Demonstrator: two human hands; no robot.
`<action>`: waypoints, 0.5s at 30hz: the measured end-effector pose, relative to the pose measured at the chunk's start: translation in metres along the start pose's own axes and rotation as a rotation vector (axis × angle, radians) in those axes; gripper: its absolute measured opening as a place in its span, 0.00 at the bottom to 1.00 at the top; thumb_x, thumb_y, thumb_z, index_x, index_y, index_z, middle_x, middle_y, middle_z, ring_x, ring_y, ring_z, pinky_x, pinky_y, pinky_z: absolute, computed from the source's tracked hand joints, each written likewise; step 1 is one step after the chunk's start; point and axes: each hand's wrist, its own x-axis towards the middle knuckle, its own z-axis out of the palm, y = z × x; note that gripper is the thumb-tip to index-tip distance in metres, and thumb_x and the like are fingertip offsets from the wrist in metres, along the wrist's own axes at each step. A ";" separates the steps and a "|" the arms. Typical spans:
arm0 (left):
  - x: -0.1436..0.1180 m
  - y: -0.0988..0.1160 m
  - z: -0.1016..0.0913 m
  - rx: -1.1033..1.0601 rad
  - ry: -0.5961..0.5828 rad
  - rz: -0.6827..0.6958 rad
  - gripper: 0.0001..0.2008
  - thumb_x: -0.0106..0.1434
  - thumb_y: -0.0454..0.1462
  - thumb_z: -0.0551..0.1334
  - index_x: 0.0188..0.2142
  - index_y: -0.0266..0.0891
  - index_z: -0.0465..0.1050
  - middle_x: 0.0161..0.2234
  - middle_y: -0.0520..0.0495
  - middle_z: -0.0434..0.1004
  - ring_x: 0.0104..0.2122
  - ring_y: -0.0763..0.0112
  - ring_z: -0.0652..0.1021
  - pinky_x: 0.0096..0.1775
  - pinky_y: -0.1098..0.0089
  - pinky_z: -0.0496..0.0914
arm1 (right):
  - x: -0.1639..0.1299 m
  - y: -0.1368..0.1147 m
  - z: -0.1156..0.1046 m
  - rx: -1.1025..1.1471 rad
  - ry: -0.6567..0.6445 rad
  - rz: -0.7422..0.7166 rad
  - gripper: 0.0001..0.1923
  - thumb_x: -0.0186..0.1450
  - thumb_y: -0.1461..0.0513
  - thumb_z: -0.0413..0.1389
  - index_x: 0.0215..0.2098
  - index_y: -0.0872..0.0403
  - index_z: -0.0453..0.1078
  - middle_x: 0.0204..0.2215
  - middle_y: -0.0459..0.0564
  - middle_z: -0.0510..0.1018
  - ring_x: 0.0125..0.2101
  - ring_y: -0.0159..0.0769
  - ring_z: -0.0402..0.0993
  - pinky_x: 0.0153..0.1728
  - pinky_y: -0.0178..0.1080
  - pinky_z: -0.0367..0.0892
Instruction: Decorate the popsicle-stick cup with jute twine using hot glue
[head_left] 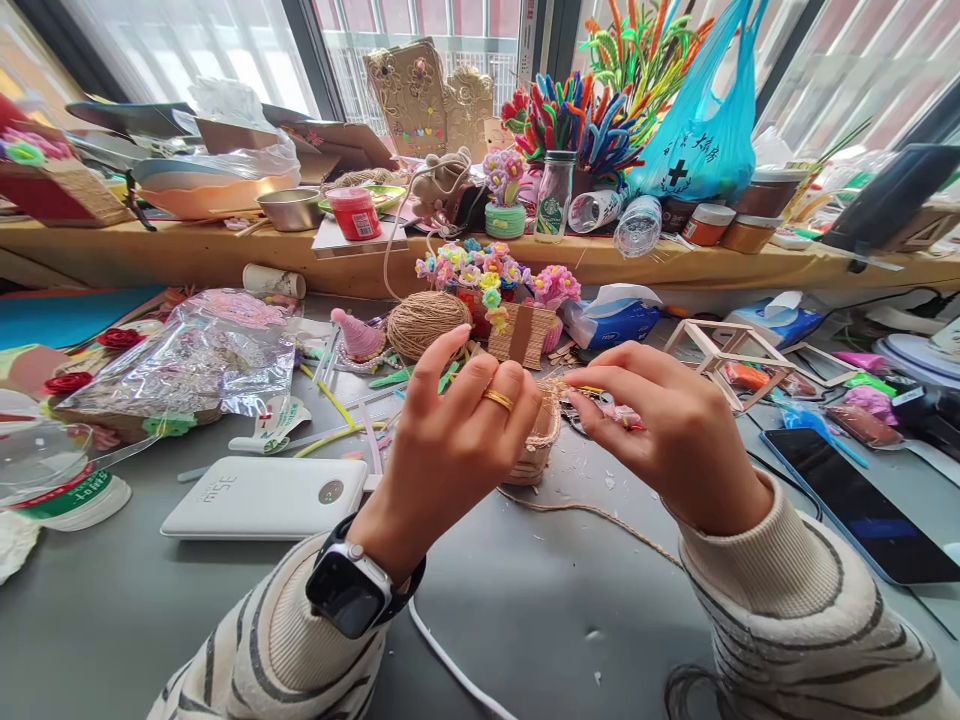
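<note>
Thin tan strands of twine point(553, 384) stretch between my two hands, above a small twine-wrapped basket point(534, 458). My left hand point(466, 415), with a gold ring and a watch at the wrist, is closed at one end of the strands; its index finger sticks up and its fingertips are partly hidden. Thumb and forefinger of my right hand point(660, 425) pinch the other end, where a slim yellowish piece also shows, too small to name. A loose twine cord point(604, 514) runs from near the basket toward my right sleeve. Behind my left hand lies a ball of twine point(427, 326).
A white power bank point(266, 498) lies at left, beside a clear plastic bag point(217, 365). Rightward are a phone point(862, 500) and a wooden stick frame point(724, 360). Crochet-like flowers point(480, 268) stand before a crowded sill point(322, 262). A white cable point(457, 665) crosses the front.
</note>
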 end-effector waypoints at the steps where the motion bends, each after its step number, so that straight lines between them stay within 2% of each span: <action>1: 0.000 0.000 0.000 -0.007 0.003 0.000 0.05 0.59 0.30 0.60 0.31 0.38 0.74 0.28 0.55 0.79 0.29 0.71 0.76 0.46 0.61 0.69 | 0.000 0.000 0.000 -0.006 -0.002 -0.001 0.07 0.61 0.64 0.54 0.35 0.57 0.73 0.29 0.50 0.76 0.31 0.35 0.72 0.32 0.36 0.68; 15: -0.001 0.002 0.001 -0.043 0.003 -0.012 0.06 0.61 0.30 0.57 0.31 0.38 0.73 0.28 0.55 0.78 0.30 0.71 0.76 0.47 0.61 0.68 | -0.001 0.001 0.010 -0.133 0.062 -0.023 0.06 0.61 0.65 0.54 0.31 0.57 0.73 0.26 0.49 0.76 0.28 0.34 0.73 0.30 0.35 0.67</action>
